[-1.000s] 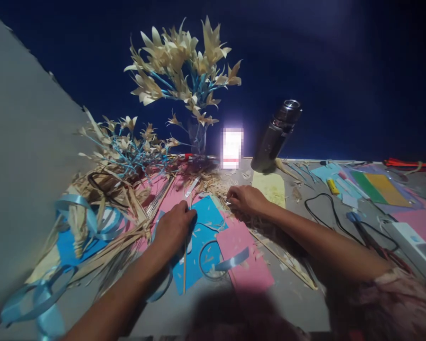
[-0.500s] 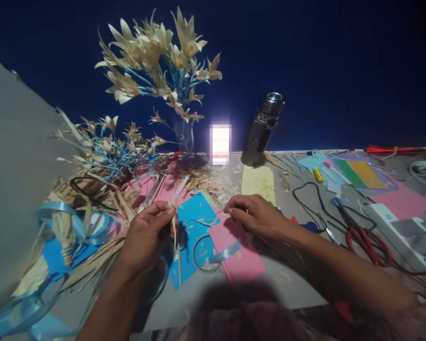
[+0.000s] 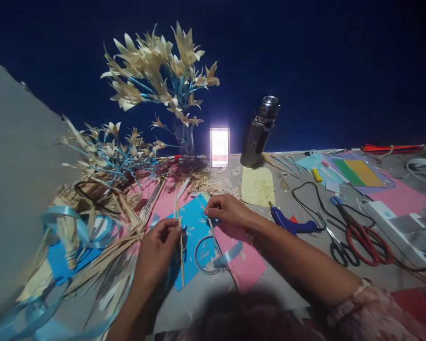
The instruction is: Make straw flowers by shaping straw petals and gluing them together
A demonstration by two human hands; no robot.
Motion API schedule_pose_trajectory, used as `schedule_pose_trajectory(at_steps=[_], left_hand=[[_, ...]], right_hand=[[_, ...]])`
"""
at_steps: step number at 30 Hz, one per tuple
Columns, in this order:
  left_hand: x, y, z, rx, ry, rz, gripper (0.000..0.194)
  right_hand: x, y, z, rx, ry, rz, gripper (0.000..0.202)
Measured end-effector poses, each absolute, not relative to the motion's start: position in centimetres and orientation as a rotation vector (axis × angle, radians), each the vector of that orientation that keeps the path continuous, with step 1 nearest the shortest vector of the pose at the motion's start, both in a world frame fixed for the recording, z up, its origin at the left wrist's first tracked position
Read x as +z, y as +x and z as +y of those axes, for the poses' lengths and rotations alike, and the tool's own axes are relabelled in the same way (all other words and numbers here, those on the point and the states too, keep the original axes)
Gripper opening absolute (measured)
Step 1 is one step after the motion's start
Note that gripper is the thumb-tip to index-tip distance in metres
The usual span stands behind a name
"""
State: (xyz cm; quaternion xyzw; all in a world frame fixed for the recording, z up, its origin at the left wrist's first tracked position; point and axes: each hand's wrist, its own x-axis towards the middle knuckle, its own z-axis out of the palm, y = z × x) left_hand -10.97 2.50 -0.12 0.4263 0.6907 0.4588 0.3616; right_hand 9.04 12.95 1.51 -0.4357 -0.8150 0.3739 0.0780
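My left hand is closed, thumb and forefinger pinching a narrow strip of dried husk that sticks out above and below the fingers. To its right, over the edge of a blue sheet, my right hand is pinched closed. From its fingertips a thin pale strip runs down toward the table. Below lie a pink sheet and a ring of light blue ribbon. Small husk scraps are scattered on the blue sheet.
Husk flowers on blue stems stand at the back left, above loose dried husks and ribbon coils. Rightward are a flask, yellow sheet, blue glue gun, black-handled scissors, red-handled scissors and a power strip.
My right hand has moved left, and a thin pale strip now hangs from its fingers. My left hand has shifted slightly down and right with the husk strip. The glue gun is more exposed.
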Motion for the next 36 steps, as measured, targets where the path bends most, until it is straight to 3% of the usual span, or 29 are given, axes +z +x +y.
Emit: schedule_pose_trajectory(at_steps=[3, 6, 13, 18, 29, 36], left_hand=[[0.1, -10.4, 2.6, 1.206, 1.159, 1.848, 0.041], [1.1, -8.5, 3.0, 1.184, 0.992, 1.565, 0.044], [2.1, -5.7, 4.0, 1.218, 0.787, 1.396, 0.031], [1.8, -5.8, 3.9, 1.15, 0.853, 1.4, 0.028], [1.3, -5.5, 2.5, 1.035, 0.966, 1.404, 0.024], [1.2, -5.7, 2.7, 0.934, 1.15, 1.544, 0.024]], right_hand=[[1.9, 10.3, 12.4, 1.466, -1.206, -2.115, 0.021], [1.7, 10.7, 11.1, 1.806, -1.115, -1.682, 0.026], [2.3, 11.0, 8.3, 1.904, -1.089, -1.526, 0.022], [2.3, 11.8, 7.7, 1.91, -1.104, -1.521, 0.028], [1.2, 11.8, 6.0, 1.781, -1.249, -1.532, 0.013], [3.2, 11.5, 5.9, 1.247, -1.414, -2.01, 0.011]])
